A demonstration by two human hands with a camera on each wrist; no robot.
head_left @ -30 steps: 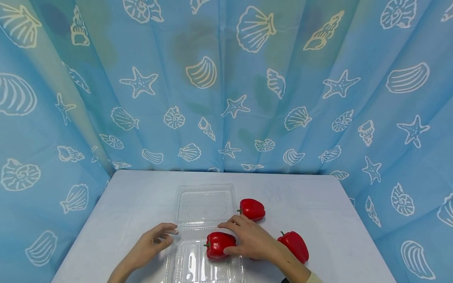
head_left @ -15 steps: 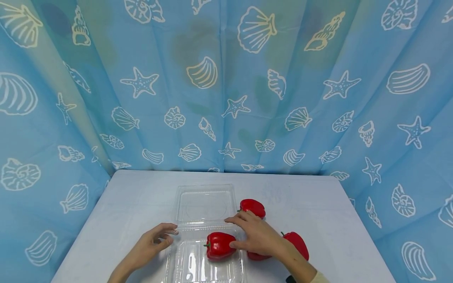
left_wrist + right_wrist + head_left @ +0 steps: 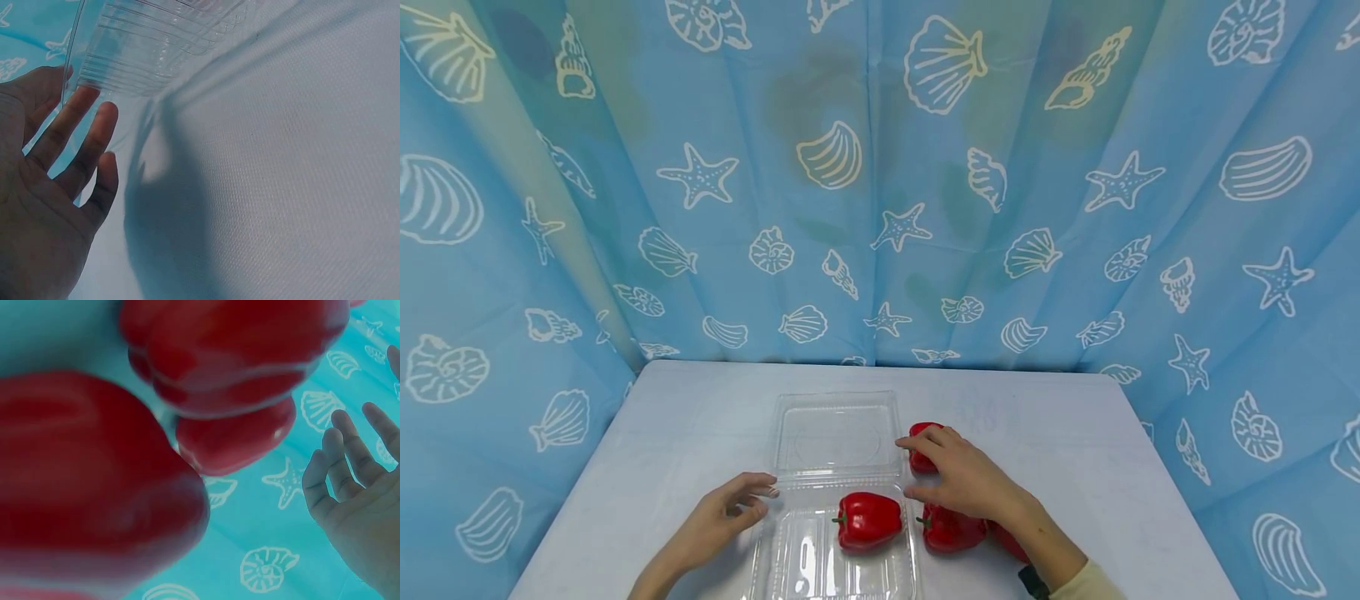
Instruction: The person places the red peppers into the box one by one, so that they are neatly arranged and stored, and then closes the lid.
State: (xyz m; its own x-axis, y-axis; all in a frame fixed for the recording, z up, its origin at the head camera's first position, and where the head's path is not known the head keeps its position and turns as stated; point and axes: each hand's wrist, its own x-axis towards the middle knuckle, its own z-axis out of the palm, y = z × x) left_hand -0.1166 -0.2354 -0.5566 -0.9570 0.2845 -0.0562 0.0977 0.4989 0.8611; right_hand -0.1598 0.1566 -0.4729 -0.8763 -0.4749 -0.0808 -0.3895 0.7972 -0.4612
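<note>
One red pepper (image 3: 868, 522) is contained in the base (image 3: 797, 554) of a clear hinged plastic container, laid on its side with its green stem (image 3: 840, 520) turned to the left. The lid (image 3: 835, 433) is folded back flat behind the base. Three further peppers are ranged to the right of the container. The second pepper (image 3: 924, 461) is placed just beside the lid and is partly covered by the right hand. The third pepper (image 3: 955, 533) is set just beside the base, its stem likewise turned to the left. The fourth pepper (image 3: 1009, 543) is partly hidden by the right forearm (image 3: 1047, 542).

Nothing is gripped by the right hand (image 3: 966, 475): it is held wide, thumb and fingers apart, above the second and third peppers; whether either is touched cannot be told. Nothing is gripped by the left hand (image 3: 722, 517) either; its fingers are loosely bent, with a moderate gap to the thumb, at the container's left edge. Whether the plastic is touched there cannot be told.

A dark wristband (image 3: 1033, 582) and a pale yellow sleeve (image 3: 1086, 585) are worn on the right arm. All items are supported by a white table (image 3: 700, 433), bounded by a blue curtain (image 3: 730, 250) printed with white shells and starfish.
</note>
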